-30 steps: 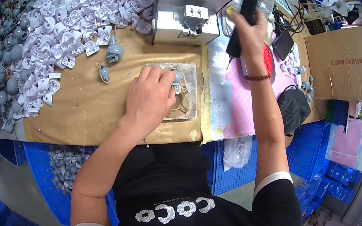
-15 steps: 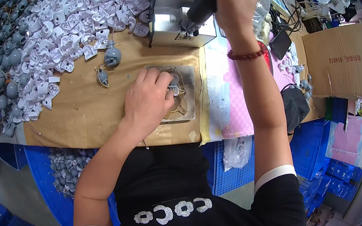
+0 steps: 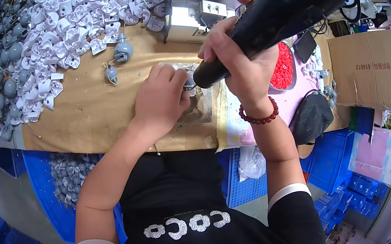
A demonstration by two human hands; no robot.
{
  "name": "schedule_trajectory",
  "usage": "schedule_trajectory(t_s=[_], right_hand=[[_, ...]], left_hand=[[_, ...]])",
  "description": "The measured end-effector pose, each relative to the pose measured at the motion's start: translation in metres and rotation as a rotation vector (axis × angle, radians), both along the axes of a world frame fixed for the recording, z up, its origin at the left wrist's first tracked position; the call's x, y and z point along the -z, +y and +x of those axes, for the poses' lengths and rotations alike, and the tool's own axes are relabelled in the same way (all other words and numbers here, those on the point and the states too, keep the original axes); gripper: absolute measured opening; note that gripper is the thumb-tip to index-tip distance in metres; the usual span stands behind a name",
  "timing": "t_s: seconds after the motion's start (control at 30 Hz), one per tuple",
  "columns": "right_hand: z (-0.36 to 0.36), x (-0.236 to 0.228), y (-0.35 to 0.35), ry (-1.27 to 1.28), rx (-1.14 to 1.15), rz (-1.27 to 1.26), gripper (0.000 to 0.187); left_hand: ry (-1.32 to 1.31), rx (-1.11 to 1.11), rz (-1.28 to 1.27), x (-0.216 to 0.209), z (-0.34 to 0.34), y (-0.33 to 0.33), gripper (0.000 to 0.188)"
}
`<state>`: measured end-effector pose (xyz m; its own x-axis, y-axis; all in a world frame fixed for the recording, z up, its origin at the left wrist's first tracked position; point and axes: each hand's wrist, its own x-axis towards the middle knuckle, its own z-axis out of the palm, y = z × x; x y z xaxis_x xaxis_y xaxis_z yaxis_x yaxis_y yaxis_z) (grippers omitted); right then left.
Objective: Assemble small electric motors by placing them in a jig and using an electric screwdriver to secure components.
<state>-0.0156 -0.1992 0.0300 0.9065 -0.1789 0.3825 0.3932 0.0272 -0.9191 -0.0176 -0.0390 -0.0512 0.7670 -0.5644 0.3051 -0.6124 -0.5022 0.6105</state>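
Note:
A small grey plastic part [image 3: 189, 79] is pinched in the fingers of my left hand [image 3: 159, 99], over a flat square plate [image 3: 203, 115] near the table's front edge. My fingers hide much of the part. My right hand [image 3: 247, 68] wraps round a thick black electric screwdriver [image 3: 284, 9], held slanted from upper right to lower left. Its nose comes right up to the grey part; whether the bit touches it I cannot tell. Left of the plate lie a grey ball-shaped piece [image 3: 122, 51] and a smaller grey piece [image 3: 111, 76] with thin wires.
Behind the plate stands a metal box-like screw feeder [image 3: 186, 12]. White plastic parts [image 3: 75, 31] and grey rounded parts [image 3: 0, 83] are heaped at far left. To the right are a tray of small red pieces [image 3: 281, 68], a black mesh pouch [image 3: 311, 116] and a cardboard box [image 3: 369, 69].
My right hand has brought the screwdriver from the screw feeder down and toward me, to the grey part. My left hand stays on the part at the plate.

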Motion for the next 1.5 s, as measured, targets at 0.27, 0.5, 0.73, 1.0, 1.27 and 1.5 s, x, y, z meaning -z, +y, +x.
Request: schedule_trajectory(t_s=[0.27,0.5,0.73,1.0,1.27,1.5], right_hand=[[-0.009,0.011,-0.002,-0.063,-0.025,-0.308,0.063],[-0.022,0.020,0.005,-0.044,-0.115,-0.162,0.059],[-0.028,0.026,0.005,-0.034,-0.124,-0.105,0.059],[-0.022,0.015,0.002,0.078,-0.082,-0.091,0.058],[0.023,0.030,-0.105,0.323,0.374,-0.043,0.034],[-0.013,0.050,-0.075,0.369,0.323,-0.346,0.028]], left_hand=[[-0.042,0.001,-0.012,0.003,0.001,0.000,0.033],[-0.004,0.031,-0.055,-0.004,0.004,0.002,0.035],[0.037,0.030,-0.053,-0.007,0.002,0.001,0.035],[0.036,0.016,0.008,-0.006,0.002,0.001,0.031],[0.102,-0.003,-0.014,0.000,-0.002,0.003,0.037],[0.037,0.023,-0.085,0.008,-0.009,0.011,0.037]])
